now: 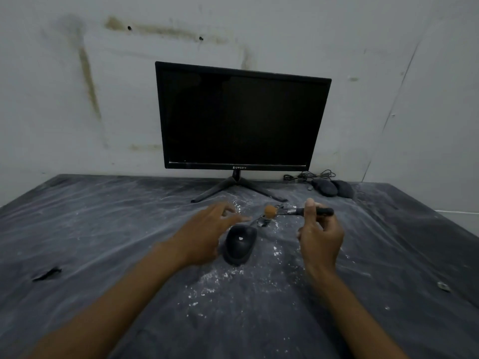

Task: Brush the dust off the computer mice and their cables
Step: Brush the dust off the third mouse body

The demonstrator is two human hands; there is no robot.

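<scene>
1. Right now a black mouse (239, 244) lies on the dusty dark table (103, 216), in front of the monitor (241, 117) and a little left of its stand. Its long axis runs toward the monitor, tipped slightly right, and its cable (255, 219) leaves the far end toward the stand.

2. Her or his left hand (207, 229) hovers just left of the mouse, fingers loosely spread and holding nothing; the fingertips reach past the mouse's far end, close to where the cable starts. This is the nearer hand to the mouse.

3. Right of the mouse, the right hand (320, 234) pinches the dark handle of a small brush (298, 211). The handle lies roughly crosswise to the mouse, and its round tan head points left, sitting above the cable between mouse and stand.

4. I judge the cable is the part being brushed: the head is already over it, and the mouse body is nearer the person than the bristles, so brushing the shell would mean drawing the brush back.

5. Two more mice (334, 188) sit side by side well right of the stand, near the wall, with a tangle of cables (311, 175) behind them. Both look grey with dust and unbrushed.

6. White powder is scattered around the mouse and nearer the person.

7. Only one word is readable: "QWERTY" on the monitor's lower bezel.
</scene>
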